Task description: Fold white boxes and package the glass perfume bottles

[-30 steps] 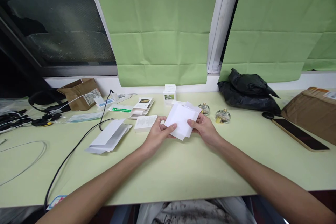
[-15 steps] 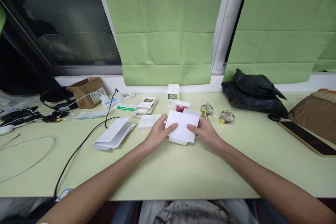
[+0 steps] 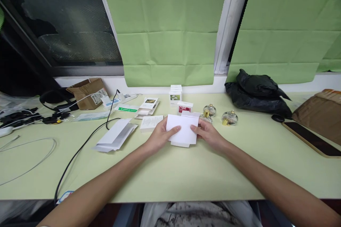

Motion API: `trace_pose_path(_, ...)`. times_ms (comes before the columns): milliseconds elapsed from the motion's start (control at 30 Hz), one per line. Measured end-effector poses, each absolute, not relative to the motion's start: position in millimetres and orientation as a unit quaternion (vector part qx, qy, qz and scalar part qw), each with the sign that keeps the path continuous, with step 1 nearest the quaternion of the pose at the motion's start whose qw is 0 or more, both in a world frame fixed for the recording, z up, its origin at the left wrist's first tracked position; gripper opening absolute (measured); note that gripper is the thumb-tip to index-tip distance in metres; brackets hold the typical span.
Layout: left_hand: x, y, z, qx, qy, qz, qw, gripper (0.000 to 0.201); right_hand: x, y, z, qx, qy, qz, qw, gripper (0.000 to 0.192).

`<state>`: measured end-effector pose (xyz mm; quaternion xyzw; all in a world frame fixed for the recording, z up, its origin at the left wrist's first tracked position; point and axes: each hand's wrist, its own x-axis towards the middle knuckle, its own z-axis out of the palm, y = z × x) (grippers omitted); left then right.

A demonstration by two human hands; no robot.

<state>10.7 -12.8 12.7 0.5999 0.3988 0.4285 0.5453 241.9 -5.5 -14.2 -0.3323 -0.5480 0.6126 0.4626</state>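
hands grip white folded card (image 3: 182, 133) over table (image 3: 186, 173): left hand (image 3: 159, 136) fingers clasp left edge, right hand (image 3: 209, 134) fingers clasp right edge.

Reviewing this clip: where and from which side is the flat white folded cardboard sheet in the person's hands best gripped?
Probably by its two short side edges, one from each side, as the left hand and right hand grip it. The flat white folded cardboard sheet is thin and faces up off the pale green table, so thumbs on top and fingers beneath would pinch each edge.
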Motion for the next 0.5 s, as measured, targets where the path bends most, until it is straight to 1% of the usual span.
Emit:
trace_pose_path(100,11,-12,13,0.599,0.410,0.440,0.528,0.058,242,-5,-15,-0.336,-0.552,0.601,0.470,0.048)
trace_pose_path(233,11,-11,11,0.607,0.394,0.428,0.541,0.057,241,-5,-17,-0.345,-0.563,0.583,0.472,0.043)
trace_pose_path(300,13,-11,9,0.615,0.392,0.432,0.531,0.056,240,-5,-18,-0.347,-0.568,0.582,0.467,0.044)
trace_pose_path(400,17,-16,7,0.629,0.408,0.470,0.466,0.052,237,-8,-20,-0.366,-0.586,0.545,0.475,0.049)
trace_pose_path(500,20,-28,11,0.665,0.401,0.488,0.398,0.051,231,-13,-20,-0.374,-0.622,0.480,0.493,0.046)
